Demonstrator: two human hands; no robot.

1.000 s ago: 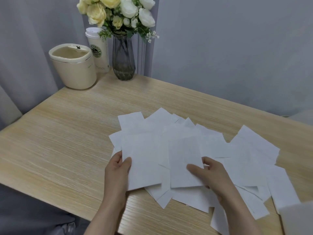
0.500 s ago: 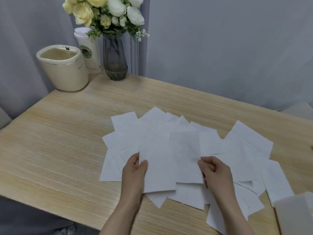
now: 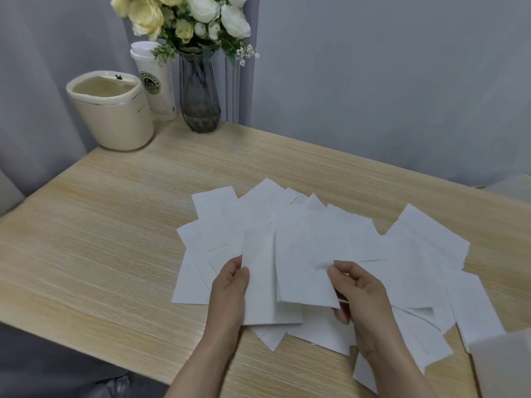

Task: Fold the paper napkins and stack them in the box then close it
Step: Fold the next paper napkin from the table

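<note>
The left hand (image 3: 230, 288) pinched the left edge of one napkin (image 3: 260, 280), thumb on top. The right hand (image 3: 359, 294) pinched a second napkin (image 3: 304, 265) by its right edge. Both sheets sat just above the big messy pile of napkins (image 3: 402, 254) on the wooden table (image 3: 115, 225). The box (image 3: 505, 366) was cut off at the bottom right corner, blurry and hard to see.

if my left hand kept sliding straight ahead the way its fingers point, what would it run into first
Probably just more of the spread napkins beyond the napkin your left hand pinches; past them, bare table. The vase stands far beyond, though depth is unclear.
</note>
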